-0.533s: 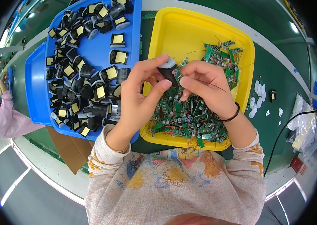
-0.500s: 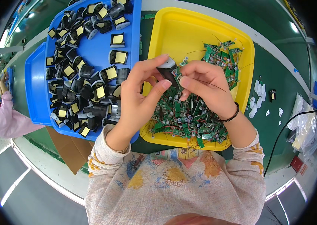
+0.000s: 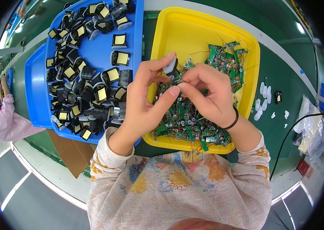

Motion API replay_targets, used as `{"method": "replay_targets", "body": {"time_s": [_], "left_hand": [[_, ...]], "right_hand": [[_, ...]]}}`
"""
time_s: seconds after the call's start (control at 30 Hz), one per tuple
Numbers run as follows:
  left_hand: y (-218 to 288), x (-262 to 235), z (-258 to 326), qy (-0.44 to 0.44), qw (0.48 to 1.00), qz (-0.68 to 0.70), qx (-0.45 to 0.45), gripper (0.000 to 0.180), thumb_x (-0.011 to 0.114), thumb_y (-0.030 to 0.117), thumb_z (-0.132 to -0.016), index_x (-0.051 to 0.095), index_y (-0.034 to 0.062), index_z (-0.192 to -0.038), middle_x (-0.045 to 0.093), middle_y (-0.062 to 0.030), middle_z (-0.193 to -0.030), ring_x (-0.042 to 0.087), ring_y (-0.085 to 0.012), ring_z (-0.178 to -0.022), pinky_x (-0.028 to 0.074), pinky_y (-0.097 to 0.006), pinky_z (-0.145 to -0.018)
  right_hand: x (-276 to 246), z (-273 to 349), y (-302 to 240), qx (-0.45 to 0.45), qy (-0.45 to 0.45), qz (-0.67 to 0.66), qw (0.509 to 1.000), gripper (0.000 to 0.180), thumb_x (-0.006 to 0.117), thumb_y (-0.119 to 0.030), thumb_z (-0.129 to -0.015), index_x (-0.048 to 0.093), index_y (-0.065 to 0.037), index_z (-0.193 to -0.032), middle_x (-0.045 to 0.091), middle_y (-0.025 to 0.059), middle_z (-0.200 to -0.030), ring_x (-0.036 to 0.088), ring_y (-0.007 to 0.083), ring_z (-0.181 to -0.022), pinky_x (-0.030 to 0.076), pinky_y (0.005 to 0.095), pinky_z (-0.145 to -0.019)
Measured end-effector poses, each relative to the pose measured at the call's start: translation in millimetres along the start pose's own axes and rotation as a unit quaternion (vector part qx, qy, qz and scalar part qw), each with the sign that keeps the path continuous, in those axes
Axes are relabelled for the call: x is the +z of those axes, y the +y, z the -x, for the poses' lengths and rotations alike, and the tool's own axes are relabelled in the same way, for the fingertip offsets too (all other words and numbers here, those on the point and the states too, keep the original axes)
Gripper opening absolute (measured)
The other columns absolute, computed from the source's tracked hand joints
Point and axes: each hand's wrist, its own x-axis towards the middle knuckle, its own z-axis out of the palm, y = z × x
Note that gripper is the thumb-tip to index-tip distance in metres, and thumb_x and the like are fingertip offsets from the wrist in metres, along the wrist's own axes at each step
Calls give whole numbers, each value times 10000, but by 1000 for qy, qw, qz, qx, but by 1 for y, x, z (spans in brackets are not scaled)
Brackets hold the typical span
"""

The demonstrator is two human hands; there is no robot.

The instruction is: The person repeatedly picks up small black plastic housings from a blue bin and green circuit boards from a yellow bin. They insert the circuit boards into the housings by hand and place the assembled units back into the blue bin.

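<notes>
Black plastic, rounded: a small component (image 3: 170, 66) pinched between thumb and fingers of the left hand (image 3: 146, 100), held above the yellow tray (image 3: 192, 27). Right hand (image 3: 207, 92) meets it, fingertips closed on its lower edge. Tray holds a tangled heap of green circuit boards (image 3: 192, 122). Left, a blue tray (image 3: 100, 57) of glossy black-and-yellow coil parts (image 3: 93, 92). Green bench (image 3: 284, 88); pale floor nearer.

White scraps (image 3: 264, 100) and a black cable (image 3: 289, 132) on the green table (image 3: 280, 50)
</notes>
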Motion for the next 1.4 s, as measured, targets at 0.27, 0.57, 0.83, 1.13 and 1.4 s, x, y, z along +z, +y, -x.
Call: {"method": "replay_targets", "body": {"time_s": [0.27,0.57,0.83,1.13,1.4], "left_hand": [[-3,-3,2,4,1000,10,8,386,541,-7,-735,461,-1,-1112,553,-125,-1124,552,-194,-956,423,-302,-806],[-2,-8,2,22,999,-32,8,333,585,7,-709,559,14,-1041,606,-85,-1008,573,-157,-860,441,-263,-739],[2,-10,0,-32,993,100,-50,499,639,73,-740,441,40,-1197,544,-107,-1098,505,-166,-1019,403,-258,-816],[4,-10,0,-51,995,52,-67,395,580,69,-778,448,-11,-1142,553,-135,-1089,518,-190,-1031,389,-304,-896],[1,-14,-4,-42,994,-103,-6,373,590,103,-770,469,6,-1109,573,-108,-1074,519,-241,-1042,381,-335,-904]], "right_hand": [[4,-1,-3,-110,6,149,983,107,651,-55,-715,553,-20,-739,527,72,-654,555,177,-520,422,254,-459],[-2,-3,-3,-83,-43,74,993,95,640,-45,-735,561,-4,-768,536,69,-672,561,152,-538,431,238,-485],[-2,-4,2,-40,-62,-29,997,92,627,-62,-760,561,-7,-794,545,63,-698,537,126,-542,418,223,-504],[6,-4,-4,-75,-62,98,990,82,609,-48,-759,565,-14,-819,545,87,-737,546,188,-576,427,259,-522],[6,-11,-14,-84,-66,175,979,92,591,-51,-747,562,-25,-830,544,99,-710,559,243,-608,441,306,-546]]}}
